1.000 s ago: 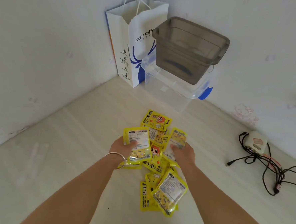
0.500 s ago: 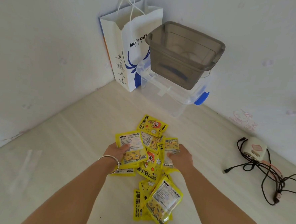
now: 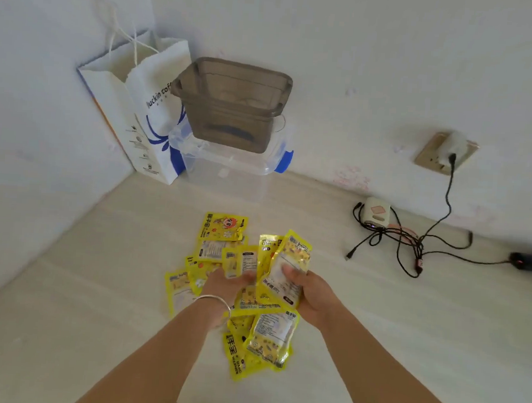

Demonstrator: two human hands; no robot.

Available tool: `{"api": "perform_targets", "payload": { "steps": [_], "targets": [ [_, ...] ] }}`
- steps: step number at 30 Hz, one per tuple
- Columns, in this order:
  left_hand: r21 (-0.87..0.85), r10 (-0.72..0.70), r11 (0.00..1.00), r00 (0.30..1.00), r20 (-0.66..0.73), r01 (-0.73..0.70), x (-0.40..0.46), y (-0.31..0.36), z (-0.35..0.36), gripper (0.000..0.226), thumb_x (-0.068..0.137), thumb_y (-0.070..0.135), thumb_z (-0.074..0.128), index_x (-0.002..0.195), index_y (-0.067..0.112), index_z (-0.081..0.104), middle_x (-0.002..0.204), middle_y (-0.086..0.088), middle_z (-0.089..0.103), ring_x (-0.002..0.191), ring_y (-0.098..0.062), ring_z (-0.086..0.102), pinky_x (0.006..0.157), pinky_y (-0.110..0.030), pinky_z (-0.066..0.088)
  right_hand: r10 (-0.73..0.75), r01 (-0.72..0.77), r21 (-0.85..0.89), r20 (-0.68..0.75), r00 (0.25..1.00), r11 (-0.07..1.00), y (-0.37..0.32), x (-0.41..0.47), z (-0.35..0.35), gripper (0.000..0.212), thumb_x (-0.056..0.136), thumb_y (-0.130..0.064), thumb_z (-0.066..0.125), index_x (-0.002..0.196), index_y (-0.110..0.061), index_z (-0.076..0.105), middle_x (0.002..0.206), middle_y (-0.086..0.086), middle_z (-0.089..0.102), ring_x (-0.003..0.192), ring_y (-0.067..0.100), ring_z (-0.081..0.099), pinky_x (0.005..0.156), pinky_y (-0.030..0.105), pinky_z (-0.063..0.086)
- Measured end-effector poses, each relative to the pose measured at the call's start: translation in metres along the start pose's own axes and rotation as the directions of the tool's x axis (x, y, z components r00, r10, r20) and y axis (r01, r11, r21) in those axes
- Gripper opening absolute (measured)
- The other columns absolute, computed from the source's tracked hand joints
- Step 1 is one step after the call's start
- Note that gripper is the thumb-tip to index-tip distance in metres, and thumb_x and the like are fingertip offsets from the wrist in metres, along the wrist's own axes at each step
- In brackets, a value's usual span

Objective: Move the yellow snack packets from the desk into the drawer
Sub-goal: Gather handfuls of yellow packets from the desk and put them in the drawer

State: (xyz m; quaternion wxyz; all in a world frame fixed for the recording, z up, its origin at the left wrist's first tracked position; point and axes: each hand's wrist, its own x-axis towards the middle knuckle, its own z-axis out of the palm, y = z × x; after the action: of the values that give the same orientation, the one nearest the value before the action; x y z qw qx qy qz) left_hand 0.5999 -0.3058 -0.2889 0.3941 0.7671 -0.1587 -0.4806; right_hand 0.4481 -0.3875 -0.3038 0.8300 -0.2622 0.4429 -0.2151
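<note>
Several yellow snack packets (image 3: 222,230) lie in a loose pile on the pale desk (image 3: 97,284). My right hand (image 3: 315,294) grips a yellow packet (image 3: 288,268) and holds it tilted above the pile. My left hand (image 3: 225,284), with a silver bangle on the wrist, holds a smaller yellow packet (image 3: 240,262) just left of the right hand. More packets (image 3: 268,338) lie under and in front of both hands. No drawer is in view.
In the back corner stand a white paper bag (image 3: 145,110), a clear lidded box (image 3: 229,171) and a grey tub (image 3: 233,102) on it. At the right lie a small white device (image 3: 376,212) with tangled black cables (image 3: 402,244) and a wall socket (image 3: 445,151).
Both hands have lifted packets off the pile and come closer together. The right hand now holds a packet raised and tilted. The view has shifted to show more of the right wall.
</note>
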Motion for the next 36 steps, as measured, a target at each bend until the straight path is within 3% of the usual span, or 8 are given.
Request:
{"api": "perform_targets", "payload": {
  "steps": [4, 7, 10, 19, 25, 29, 32, 36],
  "targets": [
    [0.070, 0.020, 0.997, 0.990, 0.137, -0.030, -0.022, 0.000, 0.036, 0.089, 0.077, 0.035, 0.074, 0.144, 0.000, 0.029, 0.149, -0.017, 0.037, 0.137, -0.032, 0.038, 0.108, -0.041, 0.034, -0.127, 0.147, 0.093, -0.188, 0.974, 0.985, 0.021, -0.046, -0.039, 0.024, 0.089, -0.003, 0.057, 0.112, -0.002, 0.060, 0.102, 0.018, 0.071, 0.085, 0.030, 0.071, 0.069, 0.039, 0.059],
    [0.143, 0.107, 0.979, 0.960, 0.259, -0.148, -0.043, -0.003, 0.072, 0.038, 0.074, 0.031, 0.077, 0.104, 0.011, 0.065, 0.111, -0.012, 0.069, 0.099, -0.027, 0.065, 0.085, -0.034, 0.050, -0.173, 0.229, 0.161, -0.302, 0.937, 0.960, 0.035, -0.087, -0.077, 0.031, 0.089, -0.001, 0.057, 0.120, -0.001, 0.057, 0.115, 0.022, 0.066, 0.095, 0.035, 0.067, 0.076, 0.044, 0.057],
    [0.178, 0.153, 0.953, 0.900, 0.409, -0.243, -0.071, -0.007, 0.119, 0.020, 0.076, 0.024, 0.076, 0.093, 0.017, 0.068, 0.095, -0.009, 0.073, 0.083, -0.024, 0.068, 0.076, -0.031, 0.051, -0.217, 0.306, 0.161, -0.416, 0.883, 0.938, 0.043, -0.132, -0.115, 0.035, 0.088, -0.002, 0.059, 0.122, -0.001, 0.056, 0.116, 0.023, 0.066, 0.097, 0.037, 0.067, 0.078, 0.046, 0.057],
    [0.227, 0.106, 0.899, 0.689, 0.717, -0.374, -0.182, -0.029, 0.293, 0.024, 0.077, 0.020, 0.076, 0.099, 0.015, 0.067, 0.095, -0.009, 0.073, 0.082, -0.024, 0.070, 0.063, -0.026, 0.053, -0.272, 0.583, 0.276, -0.681, 0.680, 0.765, 0.068, -0.278, -0.251, 0.022, 0.091, -0.004, 0.055, 0.112, -0.005, 0.060, 0.105, 0.022, 0.069, 0.081, 0.031, 0.072, 0.063, 0.040, 0.059],
    [0.252, 0.018, 0.898, 0.605, 0.796, -0.360, -0.265, -0.074, 0.424, 0.022, 0.081, 0.017, 0.072, 0.101, 0.015, 0.065, 0.090, -0.008, 0.072, 0.077, -0.024, 0.069, 0.061, -0.028, 0.057, -0.158, 0.652, 0.296, -0.824, 0.544, 0.698, 0.091, -0.373, -0.354, 0.022, 0.085, -0.005, 0.065, 0.107, -0.006, 0.063, 0.101, 0.021, 0.070, 0.085, 0.034, 0.069, 0.073, 0.044, 0.057],
    [0.319, -0.066, 0.878, 0.570, 0.819, -0.357, -0.304, -0.117, 0.499, 0.059, 0.060, 0.044, 0.077, 0.111, 0.018, 0.063, 0.110, -0.008, 0.069, 0.099, -0.028, 0.066, 0.090, -0.042, 0.054, -0.068, 0.654, 0.322, -0.865, 0.497, 0.685, 0.114, -0.423, -0.415, 0.025, 0.084, -0.007, 0.067, 0.108, -0.006, 0.061, 0.100, 0.020, 0.070, 0.083, 0.033, 0.069, 0.071, 0.042, 0.057],
    [0.387, -0.150, 0.859, 0.558, 0.816, -0.336, -0.328, -0.140, 0.536, 0.038, 0.081, 0.025, 0.071, 0.113, 0.010, 0.061, 0.101, -0.009, 0.067, 0.093, -0.027, 0.064, 0.079, -0.035, 0.055, 0.010, 0.631, 0.349, -0.880, 0.476, 0.693, 0.130, -0.446, -0.452, 0.027, 0.084, -0.011, 0.069, 0.109, -0.004, 0.061, 0.103, 0.019, 0.070, 0.089, 0.034, 0.069, 0.071, 0.040, 0.056],
    [0.495, -0.251, 0.787, 0.542, 0.802, -0.369, -0.333, -0.166, 0.575, 0.033, 0.079, 0.008, 0.070, 0.111, 0.005, 0.061, 0.099, -0.015, 0.070, 0.086, -0.030, 0.068, 0.074, -0.041, 0.058, 0.137, 0.591, 0.403, -0.886, 0.443, 0.699, 0.150, -0.452, -0.485, 0.043, 0.078, -0.021, 0.075, 0.116, -0.009, 0.058, 0.113, 0.017, 0.068, 0.106, 0.037, 0.064, 0.096, 0.053, 0.049]
  ]
}}
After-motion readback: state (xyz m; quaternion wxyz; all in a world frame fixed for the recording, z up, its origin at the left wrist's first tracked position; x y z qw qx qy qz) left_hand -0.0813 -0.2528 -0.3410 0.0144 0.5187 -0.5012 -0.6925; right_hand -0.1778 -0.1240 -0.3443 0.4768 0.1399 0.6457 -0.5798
